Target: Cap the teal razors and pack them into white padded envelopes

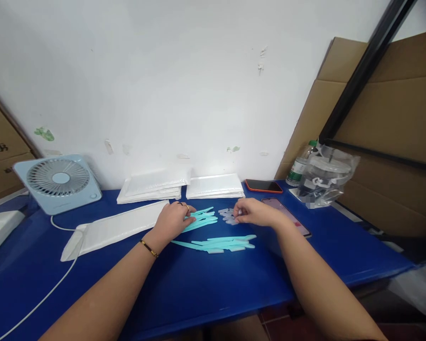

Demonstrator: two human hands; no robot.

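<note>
A: Where is the left hand (173, 220)?

B: Against the upper bunch of teal sticks (204, 220), which spreads out to its right. Its fingers are loosely curled; whether they grip a stick, I cannot tell.

A: And the right hand (252, 211)?

B: Thumb and fingertips are narrowed together at the small clear pieces (229, 219), which lie just left of it. I cannot tell whether one is pinched there.

A: Any more sticks?

B: A lower bunch of teal sticks (220, 244) lies overlapped on the blue table (206, 284), on the near side of both hands.

A: What else is around the left hand?

B: A long white envelope (124, 225) just left of it, one envelope stack (151, 185) beyond it, another stack (216, 184) beyond the gap between the hands, and a fan (59, 182) well to its left.

A: Around the right?

B: A phone (287, 213) just right of it, partly behind the forearm; an orange-edged phone (263, 186) beyond it; farther right, a bottle (300, 166) and a bagged cup (326, 177).
</note>
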